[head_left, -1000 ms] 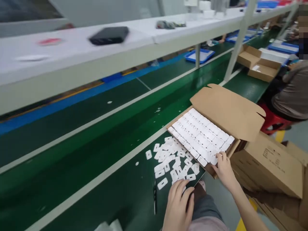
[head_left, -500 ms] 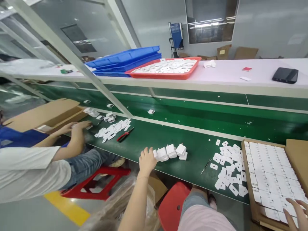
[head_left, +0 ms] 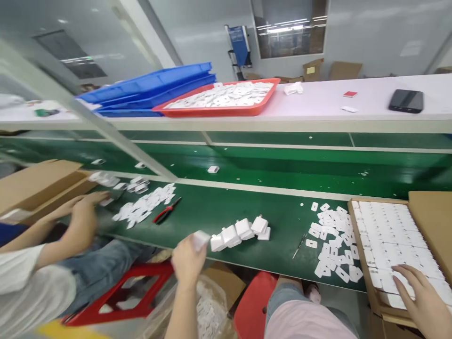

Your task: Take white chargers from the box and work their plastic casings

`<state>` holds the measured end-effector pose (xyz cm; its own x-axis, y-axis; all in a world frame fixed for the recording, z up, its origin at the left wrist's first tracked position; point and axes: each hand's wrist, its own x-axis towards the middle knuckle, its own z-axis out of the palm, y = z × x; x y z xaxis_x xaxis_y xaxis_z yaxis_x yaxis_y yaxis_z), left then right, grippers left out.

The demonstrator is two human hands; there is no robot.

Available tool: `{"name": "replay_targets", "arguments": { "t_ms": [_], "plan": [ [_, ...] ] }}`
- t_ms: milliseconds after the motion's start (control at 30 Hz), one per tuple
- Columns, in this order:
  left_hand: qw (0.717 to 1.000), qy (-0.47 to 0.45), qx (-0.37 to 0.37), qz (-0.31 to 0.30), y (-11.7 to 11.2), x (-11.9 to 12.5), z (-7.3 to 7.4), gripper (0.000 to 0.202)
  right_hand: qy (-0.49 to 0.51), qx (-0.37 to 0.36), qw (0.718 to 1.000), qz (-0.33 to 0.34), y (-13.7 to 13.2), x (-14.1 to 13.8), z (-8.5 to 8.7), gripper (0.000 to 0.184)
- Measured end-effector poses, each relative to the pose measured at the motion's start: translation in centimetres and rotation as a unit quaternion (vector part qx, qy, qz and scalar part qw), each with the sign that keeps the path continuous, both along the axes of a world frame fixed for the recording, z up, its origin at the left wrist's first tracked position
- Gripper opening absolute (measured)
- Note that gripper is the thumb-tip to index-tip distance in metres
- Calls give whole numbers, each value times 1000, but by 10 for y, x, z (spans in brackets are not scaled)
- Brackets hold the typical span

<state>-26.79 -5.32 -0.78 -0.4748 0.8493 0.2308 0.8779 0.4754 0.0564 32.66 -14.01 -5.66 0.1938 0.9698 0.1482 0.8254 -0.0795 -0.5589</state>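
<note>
My left hand [head_left: 188,260] is closed on a white charger block [head_left: 200,238], lifted just off the front edge of the green table [head_left: 226,207]. A short row of white charger blocks [head_left: 243,231] lies right beside it. My right hand [head_left: 422,294] rests with fingers spread on the rows of white parts in an open cardboard box [head_left: 429,216] at the right. A heap of flat white tabs [head_left: 334,245] lies between the blocks and the box, with a thin tool [head_left: 301,244] beside it.
A co-worker's hands [head_left: 83,212] work at the left over white pieces [head_left: 143,207] and red-handled pliers [head_left: 165,212], near another cardboard box [head_left: 31,186]. On the upper shelf: an orange tray [head_left: 219,110], blue trays [head_left: 148,89], a black device [head_left: 406,100]. A red stool [head_left: 252,306] stands below.
My left hand has picked up one white block from the row and drawn it back off the table edge. My right hand has slid further onto the box. The view has shifted slightly.
</note>
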Motion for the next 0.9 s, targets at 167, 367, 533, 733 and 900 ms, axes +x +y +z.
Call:
{"name": "replay_targets", "arguments": {
  "t_ms": [167,367,533,733,900],
  "plan": [
    [927,3,206,-315,-10,100,-19,36,302,-101,946,53,-2,-99,29,35],
    [689,-114,143,-702,-49,288,-55,39,291,-88,952,41,-27,-133,22,49],
    [554,-158,84,-813,-68,343,-69,43,269,-65,958,-79,-81,-91,4,32],
    [656,-204,26,-726,-55,357,-79,29,158,-40,948,-273,-74,-64,-27,35],
    [683,-222,15,-695,-33,348,-83,23,59,-68,955,-283,-53,-64,-38,23]
  ]
}}
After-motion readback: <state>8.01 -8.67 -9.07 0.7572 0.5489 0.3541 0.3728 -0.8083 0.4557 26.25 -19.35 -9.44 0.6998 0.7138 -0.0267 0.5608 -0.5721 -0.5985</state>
